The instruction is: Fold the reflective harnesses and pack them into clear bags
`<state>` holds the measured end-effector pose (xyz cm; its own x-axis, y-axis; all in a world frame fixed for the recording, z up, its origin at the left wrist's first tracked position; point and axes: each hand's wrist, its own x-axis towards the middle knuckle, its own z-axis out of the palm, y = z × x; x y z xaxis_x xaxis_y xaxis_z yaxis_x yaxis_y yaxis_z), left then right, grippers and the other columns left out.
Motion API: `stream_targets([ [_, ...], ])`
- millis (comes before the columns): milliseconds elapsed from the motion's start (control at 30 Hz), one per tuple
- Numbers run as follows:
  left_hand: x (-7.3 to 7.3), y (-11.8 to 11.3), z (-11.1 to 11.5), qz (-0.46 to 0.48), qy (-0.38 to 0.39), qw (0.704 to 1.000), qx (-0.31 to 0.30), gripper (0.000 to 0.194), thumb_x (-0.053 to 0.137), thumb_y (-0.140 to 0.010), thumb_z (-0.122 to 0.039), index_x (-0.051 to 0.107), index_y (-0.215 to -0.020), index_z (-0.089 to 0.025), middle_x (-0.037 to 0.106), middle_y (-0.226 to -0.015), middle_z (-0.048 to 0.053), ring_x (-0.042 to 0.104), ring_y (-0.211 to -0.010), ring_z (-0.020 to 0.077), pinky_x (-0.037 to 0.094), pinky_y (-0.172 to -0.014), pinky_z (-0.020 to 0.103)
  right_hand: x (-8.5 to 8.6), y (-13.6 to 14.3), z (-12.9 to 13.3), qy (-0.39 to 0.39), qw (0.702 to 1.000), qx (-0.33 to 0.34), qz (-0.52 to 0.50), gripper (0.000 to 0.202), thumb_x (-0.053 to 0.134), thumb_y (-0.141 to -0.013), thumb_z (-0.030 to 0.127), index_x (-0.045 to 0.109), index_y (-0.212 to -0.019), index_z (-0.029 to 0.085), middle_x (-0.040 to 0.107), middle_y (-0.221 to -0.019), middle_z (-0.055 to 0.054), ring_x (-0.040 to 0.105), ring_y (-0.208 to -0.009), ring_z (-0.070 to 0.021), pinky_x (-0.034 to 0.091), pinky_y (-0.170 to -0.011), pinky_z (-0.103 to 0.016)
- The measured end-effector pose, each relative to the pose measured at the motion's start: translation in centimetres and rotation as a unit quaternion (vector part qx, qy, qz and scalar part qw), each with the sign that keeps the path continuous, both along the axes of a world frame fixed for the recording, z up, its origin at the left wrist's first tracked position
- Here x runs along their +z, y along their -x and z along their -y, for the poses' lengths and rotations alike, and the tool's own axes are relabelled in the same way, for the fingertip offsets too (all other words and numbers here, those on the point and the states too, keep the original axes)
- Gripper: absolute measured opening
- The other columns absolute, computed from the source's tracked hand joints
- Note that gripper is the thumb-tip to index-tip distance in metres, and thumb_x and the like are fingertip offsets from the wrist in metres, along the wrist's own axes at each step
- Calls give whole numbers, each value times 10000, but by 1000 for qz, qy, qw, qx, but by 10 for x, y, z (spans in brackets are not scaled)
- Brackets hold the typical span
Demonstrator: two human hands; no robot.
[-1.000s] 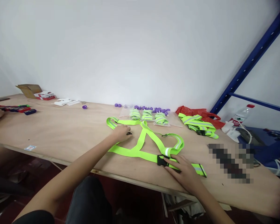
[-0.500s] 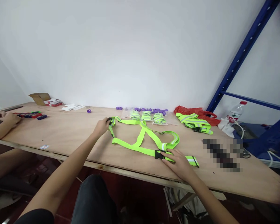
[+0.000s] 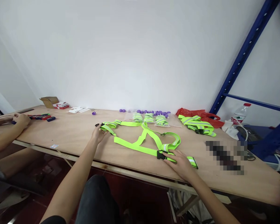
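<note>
Our left hand (image 3: 98, 134) is gripping the harness (image 3: 147, 150) at nine o'clock, our open right hand (image 3: 180, 163) is resting at four, uneven tugging risking twists

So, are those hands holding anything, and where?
The left hand holds the green harness by its left end, at a black clip. The right hand touches it beside the black buckle; grip unclear.

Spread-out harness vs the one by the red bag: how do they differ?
The spread-out harness lies in open loops; the other harness is folded in a loose heap.
The left hand and right hand touch the spread-out harness; neither touches the other harness.
Both: neon webbing, grey stripes, black buckles.
</note>
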<state>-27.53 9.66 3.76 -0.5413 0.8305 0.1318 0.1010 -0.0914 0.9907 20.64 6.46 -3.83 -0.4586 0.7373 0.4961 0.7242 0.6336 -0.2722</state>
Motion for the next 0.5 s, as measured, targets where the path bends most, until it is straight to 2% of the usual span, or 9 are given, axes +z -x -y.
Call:
stream_targets([
  [133,-1,-21,5,-85,-16,993,-81,560,563,-879,-479,443,-1378,-254,697,-1095,105,695,-936,201,570,-808,370,-1,0,0,-6,1000,1,-4,313,587,-929,457,758,-1150,315,717,-1128,-102,644,-1067,-295,530,-908,-461],
  [200,1,-31,3,-156,-11,981,-111,625,575,-862,-467,434,-1425,-235,676,-1190,128,678,-1001,223,553,-819,366,-2,0,0,-10,1000,0,-5,310,585,-929,454,766,-1132,307,717,-1133,-105,644,-1072,-295,528,-910,-457],
  [300,2,-47,-4,-283,11,947,-153,508,646,-801,-422,626,-1255,-197,680,-1219,131,648,-1048,269,522,-860,373,-4,-1,-2,-13,1000,-5,-2,311,585,-926,462,773,-1117,304,714,-1150,-107,645,-1081,-298,527,-915,-459],
  [367,3,-58,-7,-361,35,913,-185,345,694,-755,-385,721,-1046,-202,728,-1090,107,655,-993,286,505,-875,384,-4,-2,-2,-10,1000,-2,1,315,580,-930,462,768,-1127,305,718,-1141,-105,646,-1077,-297,528,-912,-462],
  [433,4,-68,-6,-423,53,879,-216,228,714,-738,-371,738,-907,-220,743,-964,81,663,-945,295,495,-880,395,-2,-2,-2,-3,1000,2,7,317,579,-934,455,761,-1145,303,719,-1136,-104,647,-1070,-296,529,-909,-463],
  [500,6,-74,1,-462,55,853,-235,243,707,-755,-384,733,-945,-234,733,-1030,80,644,-1023,313,472,-930,413,1,-2,-1,4,1000,3,15,321,584,-935,446,755,-1161,295,716,-1147,-107,645,-1075,-299,528,-912,-465],
])
